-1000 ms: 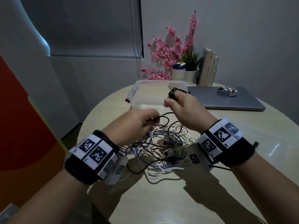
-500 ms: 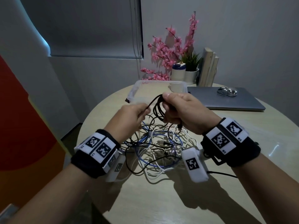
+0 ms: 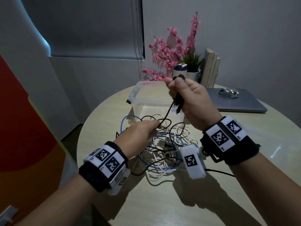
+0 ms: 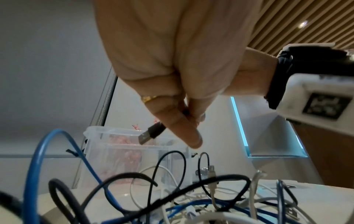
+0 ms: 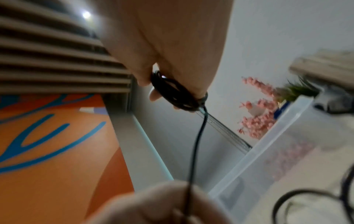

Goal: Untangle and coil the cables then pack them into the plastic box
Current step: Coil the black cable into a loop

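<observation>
**Black cable half-coiled above the tangle**

The round table [image 3: 179, 201] carries everything: the clear plastic box [image 3: 138, 95] stands open at its far side with nothing visible in it, and just in front of it lies the tangle of cables [image 3: 162, 154], blue, white and black loops crossing over one another.

The right hand [image 3: 192, 98] is raised above the box's near edge, its fingers curled round a small coil of the black cable [image 3: 167, 111]; the right wrist view shows several turns gathered at the fingertips. A USB plug [image 4: 151, 133] sticks out below the fist, pointing down and toward the box. From the coil a single strand runs down and to the left to the left hand [image 3: 140, 132], which pinches it just above the pile, so the free length lies on a steep diagonal between the hands.

The cable looks light, thin and limp, with some spring. It will likely hold loops only while gripped, and its smooth jacket should slide through a loose pinch. The sensible holds are the gathered turns and the strand close to the pile. Pulling hard would probably drag neighbouring loops up, since the black strand threads among the blue and white ones.
</observation>
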Motion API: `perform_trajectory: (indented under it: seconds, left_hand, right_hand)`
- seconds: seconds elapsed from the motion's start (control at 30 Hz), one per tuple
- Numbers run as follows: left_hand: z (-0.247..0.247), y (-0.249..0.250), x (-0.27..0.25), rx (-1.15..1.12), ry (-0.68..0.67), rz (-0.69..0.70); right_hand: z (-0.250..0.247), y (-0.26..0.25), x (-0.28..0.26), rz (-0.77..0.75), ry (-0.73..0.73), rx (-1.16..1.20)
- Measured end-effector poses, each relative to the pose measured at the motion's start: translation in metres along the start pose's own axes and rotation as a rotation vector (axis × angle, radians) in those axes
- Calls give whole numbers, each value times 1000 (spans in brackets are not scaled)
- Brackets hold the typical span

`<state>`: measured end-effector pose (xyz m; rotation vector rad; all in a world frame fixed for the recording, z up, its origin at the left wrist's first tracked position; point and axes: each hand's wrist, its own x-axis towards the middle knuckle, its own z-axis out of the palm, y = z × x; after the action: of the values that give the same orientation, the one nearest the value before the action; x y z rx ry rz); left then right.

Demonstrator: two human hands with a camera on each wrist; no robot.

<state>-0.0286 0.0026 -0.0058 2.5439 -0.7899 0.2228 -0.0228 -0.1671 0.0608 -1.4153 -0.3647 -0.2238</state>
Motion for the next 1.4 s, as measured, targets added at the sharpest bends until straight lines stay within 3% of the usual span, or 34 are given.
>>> perform_trajectory:
  seconds: [0.13, 0.23, 0.33, 0.47, 0.6, 0.7, 0.9, 1.0, 1.1, 1.27, 1.4]
  left_hand:
    - [-16, -7, 5, 109, 204, 144]
    - [-34, -7, 9, 95, 371, 245]
    - [-44, -6, 13, 88, 449, 266]
    - [-43, -9, 15, 21, 430, 251]
    - [-36, -7, 10, -220, 262, 236]
    - [-26, -1, 9, -538, 185, 159]
    - [-20, 5, 10, -641, 168, 28]
    - [-20, 3, 10, -528, 178, -29]
    - [-23, 2, 10, -387, 225, -29]
    - [-27, 1, 13, -123, 303, -6]
    - [-27, 3, 16, -76, 325, -7]
  right_hand:
    - [-11, 13, -1, -178, -69, -649]
    - [-9, 17, -2, -181, -187, -1018]
    - [-2, 14, -5, -80, -357, -927]
    - [-2, 13, -8, 42, -427, -751]
    - [-1, 12, -11, 157, -345, -252]
    - [0, 12, -9, 173, -256, -116]
    - [-5, 17, -9, 170, -240, -170]
    - [-5, 15, -12, 176, -305, -203]
    - [-3, 18, -10, 132, -267, -259]
    - [-1, 22, -8, -68, -248, -661]
    - [4, 22, -9, -75, -282, -681]
